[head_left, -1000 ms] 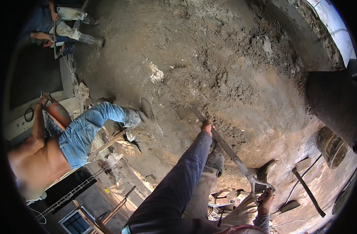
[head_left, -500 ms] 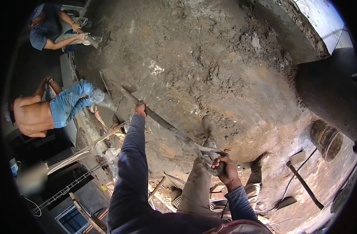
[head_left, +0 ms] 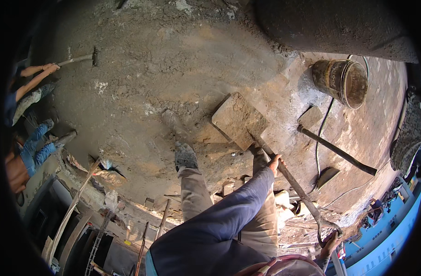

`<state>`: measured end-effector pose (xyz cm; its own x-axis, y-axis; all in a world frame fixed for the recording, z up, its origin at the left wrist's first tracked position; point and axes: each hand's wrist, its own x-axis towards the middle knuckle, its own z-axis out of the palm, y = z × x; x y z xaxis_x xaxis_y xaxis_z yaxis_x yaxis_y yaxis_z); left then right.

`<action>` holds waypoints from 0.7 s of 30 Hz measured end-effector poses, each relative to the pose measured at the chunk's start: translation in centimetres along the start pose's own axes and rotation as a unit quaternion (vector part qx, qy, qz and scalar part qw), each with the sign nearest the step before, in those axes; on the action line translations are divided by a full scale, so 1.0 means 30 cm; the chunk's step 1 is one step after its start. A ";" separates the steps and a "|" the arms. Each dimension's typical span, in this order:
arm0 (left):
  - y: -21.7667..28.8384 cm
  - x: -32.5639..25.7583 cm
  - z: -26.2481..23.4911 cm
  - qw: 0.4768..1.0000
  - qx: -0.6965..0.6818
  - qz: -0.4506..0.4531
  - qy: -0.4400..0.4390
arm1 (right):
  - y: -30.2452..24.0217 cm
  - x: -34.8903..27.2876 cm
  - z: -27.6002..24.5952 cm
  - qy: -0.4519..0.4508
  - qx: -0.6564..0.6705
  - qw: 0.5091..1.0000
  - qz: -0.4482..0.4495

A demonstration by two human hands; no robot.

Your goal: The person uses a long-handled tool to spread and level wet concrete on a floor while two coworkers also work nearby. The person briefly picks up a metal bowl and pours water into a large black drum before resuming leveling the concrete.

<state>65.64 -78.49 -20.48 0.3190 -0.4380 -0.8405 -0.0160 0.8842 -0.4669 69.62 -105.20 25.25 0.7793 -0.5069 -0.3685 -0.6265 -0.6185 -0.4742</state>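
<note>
A long-handled shovel (head_left: 295, 179) slants across the front of my legs. Its square blade (head_left: 240, 120) lies low over the muddy ground and is caked with grey-brown dirt or mortar. Partway down the shaft, my left hand (head_left: 275, 164) is wrapped round the wood. My right hand (head_left: 331, 242) grips the forked handle end at lower right, with its fingers partly hidden. One mud-covered boot (head_left: 186, 155) of mine stands in the wet mix left of the blade; the other foot is mostly behind the shaft and blade.
Right of the blade stand a dirty bucket (head_left: 341, 82) and a hoe (head_left: 337, 149) beside a dark cable (head_left: 321, 142). A large dark drum (head_left: 330, 27) fills the top right. At left, one person works a long-handled tool (head_left: 76, 60); another wears jeans (head_left: 39, 146). Timber poles (head_left: 74, 207) lean at lower left.
The view has turned right. My hands have swung the shovel from the left across to the right, and its blade has come round in front of my legs. Both hands still hold it.
</note>
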 end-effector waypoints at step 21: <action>1.912 -0.290 0.121 0.955 0.008 0.293 -0.048 | -0.508 -0.352 1.676 -0.131 0.161 0.977 -0.046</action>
<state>65.37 -23.37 -38.95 0.3442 0.1491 -0.9270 -0.2042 0.9756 0.0810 71.58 -60.24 -3.83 0.8354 -0.2608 -0.4838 -0.5495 -0.4127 -0.7265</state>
